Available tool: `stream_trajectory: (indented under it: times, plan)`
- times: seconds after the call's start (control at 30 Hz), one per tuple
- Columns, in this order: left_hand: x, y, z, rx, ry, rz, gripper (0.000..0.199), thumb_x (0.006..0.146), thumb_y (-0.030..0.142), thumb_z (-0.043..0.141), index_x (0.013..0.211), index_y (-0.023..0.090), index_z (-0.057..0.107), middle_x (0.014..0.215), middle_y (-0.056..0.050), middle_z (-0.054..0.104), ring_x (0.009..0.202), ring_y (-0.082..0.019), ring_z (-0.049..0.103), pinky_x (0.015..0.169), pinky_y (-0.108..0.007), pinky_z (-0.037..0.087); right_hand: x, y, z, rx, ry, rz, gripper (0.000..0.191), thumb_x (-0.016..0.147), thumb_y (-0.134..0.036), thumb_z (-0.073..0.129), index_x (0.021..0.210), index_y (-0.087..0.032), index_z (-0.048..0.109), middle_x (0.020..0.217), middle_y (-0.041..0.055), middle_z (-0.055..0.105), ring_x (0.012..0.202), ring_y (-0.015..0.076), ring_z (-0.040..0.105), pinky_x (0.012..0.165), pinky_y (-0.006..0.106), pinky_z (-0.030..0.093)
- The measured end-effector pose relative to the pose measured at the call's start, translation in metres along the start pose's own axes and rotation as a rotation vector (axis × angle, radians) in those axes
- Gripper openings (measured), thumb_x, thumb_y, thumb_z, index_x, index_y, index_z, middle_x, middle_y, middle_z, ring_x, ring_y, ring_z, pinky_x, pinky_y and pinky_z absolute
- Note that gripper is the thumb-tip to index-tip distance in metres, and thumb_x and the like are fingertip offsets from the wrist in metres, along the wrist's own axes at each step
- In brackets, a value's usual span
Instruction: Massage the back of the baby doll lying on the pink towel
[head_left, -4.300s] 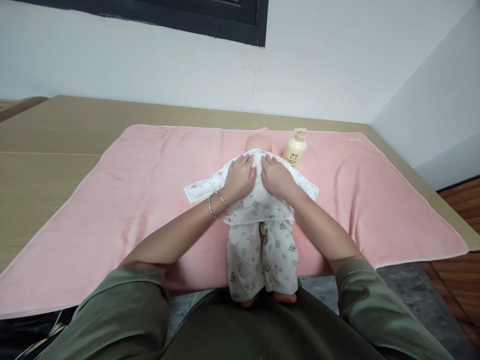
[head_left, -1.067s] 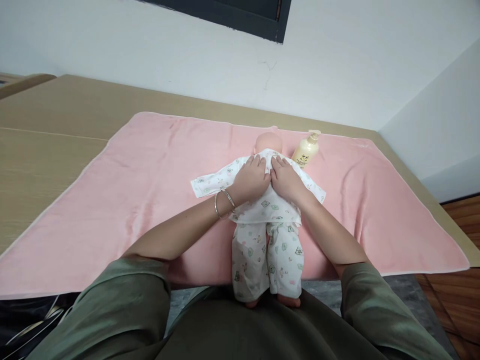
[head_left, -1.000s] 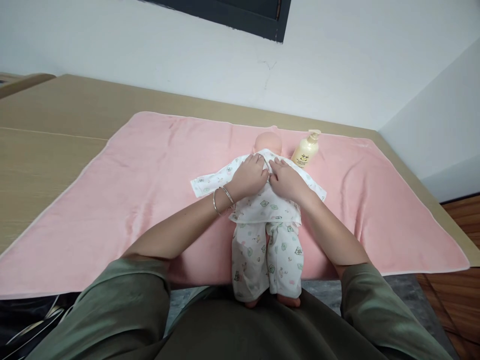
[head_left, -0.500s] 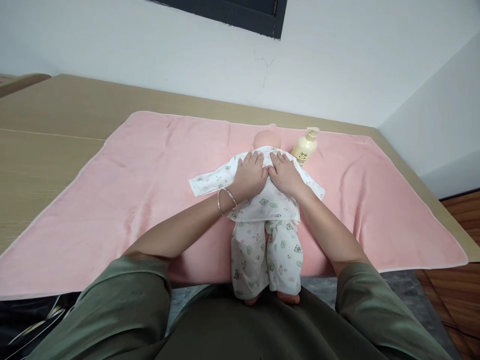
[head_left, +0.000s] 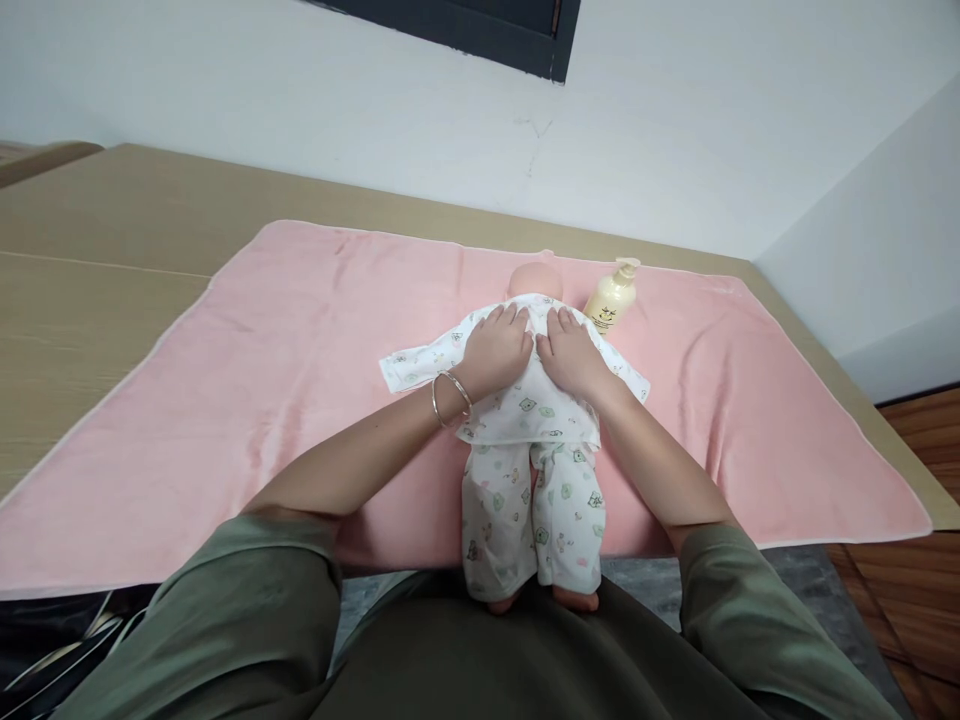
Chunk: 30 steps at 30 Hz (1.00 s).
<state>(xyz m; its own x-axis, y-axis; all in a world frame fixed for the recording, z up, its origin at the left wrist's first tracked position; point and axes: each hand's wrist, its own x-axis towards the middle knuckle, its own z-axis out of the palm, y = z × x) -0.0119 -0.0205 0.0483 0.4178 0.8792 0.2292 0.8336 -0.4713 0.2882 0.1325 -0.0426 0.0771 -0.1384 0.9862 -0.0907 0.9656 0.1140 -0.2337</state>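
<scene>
A baby doll [head_left: 536, 415] in white printed pyjamas lies on a pink blanket [head_left: 315, 330], its head at the far side and its feet over the near edge, against my body. My left hand [head_left: 498, 350], with silver bangles at the wrist, rests flat on the left of the doll's upper back. On the right of the upper back lies my right hand [head_left: 571, 352], its fingers extended. The hands are a little apart and grasp nothing. Beyond my right hand, a cream pump bottle [head_left: 612, 298] is on the blanket beside the doll's head.
The blanket covers much of a wooden table [head_left: 150, 210], which stands against a white wall [head_left: 420, 130]. A dark frame [head_left: 510, 30] is at the top. Wood-grain panels [head_left: 919, 590] are at the right, and a dark item [head_left: 52, 640] lies at the lower left.
Both hands have moved slightly outward across the doll's upper back, so the gap between them is wider. The doll and the bottle stay in place.
</scene>
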Motion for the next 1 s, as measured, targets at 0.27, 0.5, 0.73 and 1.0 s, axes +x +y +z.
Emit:
stream_trajectory:
  times: [0.27, 0.5, 0.73, 1.0]
  plan:
    - [0.002, -0.003, 0.002, 0.0, 0.001, -0.016, 0.052, 0.105, 0.023, 0.03, 0.147, 0.001, 0.053, 0.154, -0.026, 0.058, 0.145, -0.037, 0.055, 0.121, -0.056, 0.044, -0.011, -0.004, -0.007, -0.007, -0.1, -0.05, 0.07, 0.109, -0.03, 0.033, 0.169, 0.005, 0.019, 0.177, 0.028, 0.016, 0.167, 0.0379, 0.013, 0.136, 0.05, 0.02]
    - [-0.02, 0.019, 0.007, 0.114, 0.002, -0.007, 0.058, 0.106, 0.023, 0.033, 0.156, -0.005, 0.044, 0.165, -0.032, 0.044, 0.157, -0.046, 0.041, 0.124, -0.062, 0.039, 0.012, 0.012, 0.001, 0.057, 0.045, -0.017, 0.064, 0.111, -0.03, 0.027, 0.166, 0.002, 0.03, 0.176, 0.0241, 0.027, 0.166, 0.0351, 0.022, 0.135, 0.056, 0.019]
    - [0.003, -0.001, 0.001, -0.011, -0.053, -0.043, 0.055, 0.106, 0.025, 0.035, 0.153, 0.0, 0.048, 0.163, -0.028, 0.048, 0.153, -0.04, 0.047, 0.126, -0.06, 0.041, -0.011, -0.002, -0.005, -0.076, -0.053, -0.057, 0.065, 0.11, -0.027, 0.029, 0.168, 0.002, 0.027, 0.175, 0.0255, 0.027, 0.165, 0.0381, 0.024, 0.133, 0.055, 0.028]
    - [-0.018, 0.018, 0.003, 0.095, 0.022, -0.021, 0.057, 0.106, 0.024, 0.035, 0.156, -0.001, 0.045, 0.165, -0.03, 0.046, 0.156, -0.045, 0.043, 0.124, -0.066, 0.038, 0.006, 0.013, -0.009, 0.024, -0.054, -0.08, 0.067, 0.108, -0.028, 0.034, 0.168, 0.002, 0.026, 0.177, 0.0241, 0.024, 0.167, 0.0327, 0.018, 0.136, 0.044, 0.02]
